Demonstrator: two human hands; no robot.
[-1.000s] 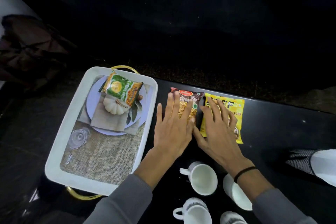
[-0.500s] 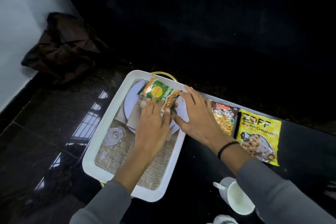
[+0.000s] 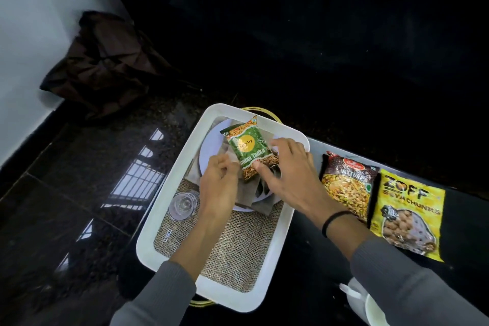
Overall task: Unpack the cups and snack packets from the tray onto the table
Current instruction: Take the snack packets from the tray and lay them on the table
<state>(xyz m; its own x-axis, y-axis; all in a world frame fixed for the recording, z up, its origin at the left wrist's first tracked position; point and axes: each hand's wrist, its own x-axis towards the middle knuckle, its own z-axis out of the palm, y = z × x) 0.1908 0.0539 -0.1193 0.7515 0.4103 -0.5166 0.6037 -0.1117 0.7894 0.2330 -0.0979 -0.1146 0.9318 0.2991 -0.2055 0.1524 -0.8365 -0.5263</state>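
Green packet (image 3: 248, 152) tilted up above the tray's (image 3: 152, 219) far end; brown packet (image 3: 349, 188) and yellow packet (image 3: 407, 216) (both flat) side by side right of it.

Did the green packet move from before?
Yes. It lay crosswise at the tray's far end; now the right hand holds the green packet turned lengthwise along the tray.

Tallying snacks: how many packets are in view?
3. The green packet is in the right hand over the tray; the brown packet lies on the table right of the tray; the yellow packet lies beside it, farther right. The hands may hide others.
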